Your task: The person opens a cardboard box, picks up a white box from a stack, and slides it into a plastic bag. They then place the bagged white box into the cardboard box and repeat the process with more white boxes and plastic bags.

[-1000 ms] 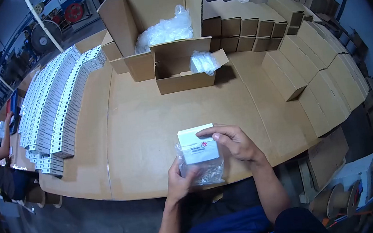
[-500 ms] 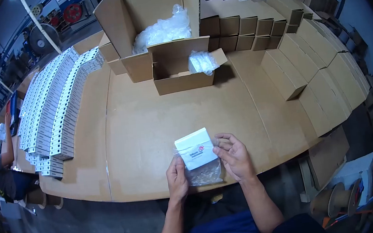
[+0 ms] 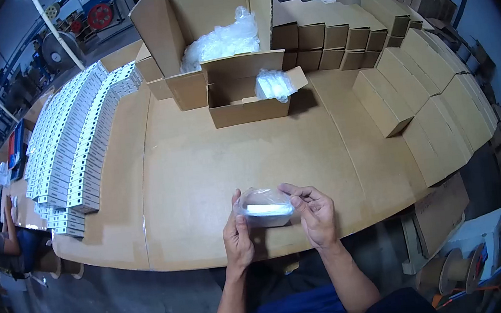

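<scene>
Between my hands, just above the table's front part, is a clear plastic bag (image 3: pixel 266 198) with a flat white packet (image 3: pixel 268 209) inside it. My left hand (image 3: pixel 237 236) grips the bag's left edge, thumb toward me. The right edge is pinched by my right hand (image 3: pixel 315 213) between thumb and fingers. The packet is tilted so that mostly its narrow edge faces me, and its printed face is hidden.
An open small carton (image 3: pixel 250 113) holding clear plastic bags (image 3: pixel 274 84) stands ahead, before a larger carton (image 3: pixel 188 93) of bags. White boxes (image 3: pixel 80 157) are stacked left on the cardboard-covered table (image 3: pixel 203 174); brown boxes (image 3: pixel 383 101) right. A person (image 3: pixel 1 237) sits far left.
The packet and bag have tipped, so the printed face no longer shows. The bag now stands up around the packet. At far left, the person's arm has come down.
</scene>
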A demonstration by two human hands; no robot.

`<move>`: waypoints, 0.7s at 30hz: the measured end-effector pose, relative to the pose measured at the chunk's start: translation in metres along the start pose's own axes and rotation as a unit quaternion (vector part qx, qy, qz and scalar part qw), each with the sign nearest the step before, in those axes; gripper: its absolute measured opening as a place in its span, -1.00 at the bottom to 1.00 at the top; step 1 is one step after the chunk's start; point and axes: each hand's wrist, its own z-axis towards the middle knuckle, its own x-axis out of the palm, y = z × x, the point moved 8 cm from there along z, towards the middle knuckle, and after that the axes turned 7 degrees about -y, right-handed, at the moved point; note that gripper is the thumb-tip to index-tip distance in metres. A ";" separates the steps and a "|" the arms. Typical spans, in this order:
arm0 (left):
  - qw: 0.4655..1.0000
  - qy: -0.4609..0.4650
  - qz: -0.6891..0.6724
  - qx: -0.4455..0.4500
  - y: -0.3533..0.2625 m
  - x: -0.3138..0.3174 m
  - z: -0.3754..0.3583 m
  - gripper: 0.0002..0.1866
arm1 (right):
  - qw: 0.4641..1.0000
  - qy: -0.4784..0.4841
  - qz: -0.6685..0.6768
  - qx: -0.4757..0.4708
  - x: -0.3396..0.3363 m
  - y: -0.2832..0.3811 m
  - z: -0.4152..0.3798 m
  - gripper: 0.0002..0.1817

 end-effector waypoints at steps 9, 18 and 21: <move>0.994 -0.087 -0.065 -0.027 0.005 -0.001 0.000 -0.39 | 0.999 0.037 -0.024 -0.003 0.020 -0.002 -0.004 -0.45; 0.996 0.049 -0.018 -0.070 -0.010 0.008 0.000 -0.53 | 0.990 0.099 -0.104 0.006 0.004 -0.012 -0.003 -0.63; 0.993 0.056 -0.046 -0.094 -0.004 0.009 -0.001 -0.69 | 0.983 0.142 -0.111 -0.028 0.007 -0.003 0.001 -0.78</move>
